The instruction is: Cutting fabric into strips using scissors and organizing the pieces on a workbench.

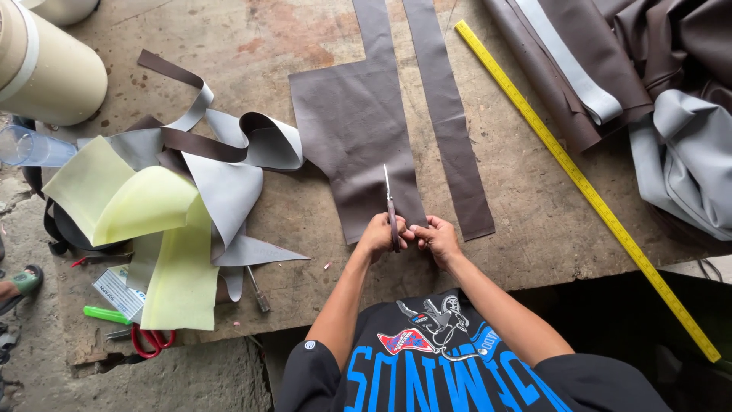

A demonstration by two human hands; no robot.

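A worn wooden worktable [534, 221] fills most of the head view, its top stained and scuffed. At the far right a heap of dark brown and grey leatherette [671, 99] lies bunched and partly rolled over the table's corner. A long yellow measuring ruler [579, 183] runs diagonally from the top centre down past the right edge of the table. At the left a loose pile of offcuts [206, 183], grey pieces, curling brown strips and pale yellow foam sheets, spreads over the table edge. A large cream roll [46, 69] lies at the upper left corner. In the middle lies a flat brown leatherette piece [354, 130] with a narrow neck running toward the top, and just beside it on the right a separate long brown strip [450, 122] lies apart from it by a thin gap. The person's left hand [379, 235] and right hand [436, 238] meet at the near edge of the brown piece, both curled closed around the handles of a pair of scissors [391, 210], whose blades point away from the person and lie together over the piece's lower right part. Which fingers sit in which handle loop cannot be told. Near the lower left edge lie a second pair of scissors with red handles [151, 339], a green marker [107, 314] and a screwdriver [257, 290].
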